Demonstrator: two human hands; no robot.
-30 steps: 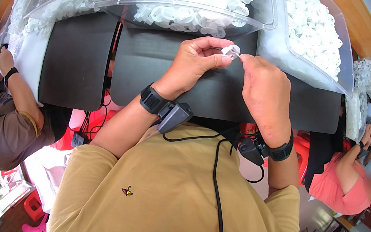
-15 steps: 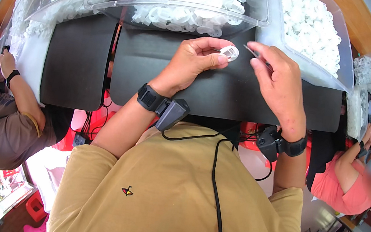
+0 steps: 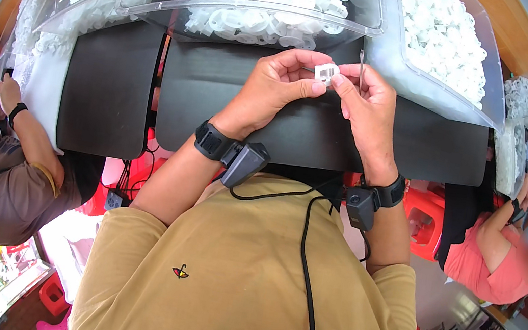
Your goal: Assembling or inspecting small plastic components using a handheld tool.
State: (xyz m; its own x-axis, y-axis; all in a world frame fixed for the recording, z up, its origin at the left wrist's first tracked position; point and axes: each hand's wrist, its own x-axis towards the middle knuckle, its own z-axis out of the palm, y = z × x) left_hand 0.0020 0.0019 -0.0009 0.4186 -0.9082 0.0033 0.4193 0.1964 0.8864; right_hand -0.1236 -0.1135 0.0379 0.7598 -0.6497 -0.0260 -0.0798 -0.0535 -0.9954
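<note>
My left hand point(image 3: 279, 89) pinches a small white plastic part point(image 3: 324, 72) between thumb and fingertips, above the dark table. The part has a rounded outline with a square opening. Close against its right side is my right hand point(image 3: 370, 106), whose thumb tip touches or nearly touches the part. A thin, narrow metal tool point(image 3: 362, 67) sticks up between the fingers of that hand; its exact kind is not clear. The inner fingers of both hands are partly hidden.
Ahead stands a clear bin point(image 3: 253, 6) heaped with white plastic parts. Another full bin point(image 3: 403, 56) is at the right, and more bins point(image 3: 53, 21) stand at the left. Co-workers sit on both sides. A black cable point(image 3: 310, 267) hangs down my front.
My right hand has moved left to meet the white plastic part. The metal tool has swung from slanting toward the part to pointing upward. My left hand has barely moved.
</note>
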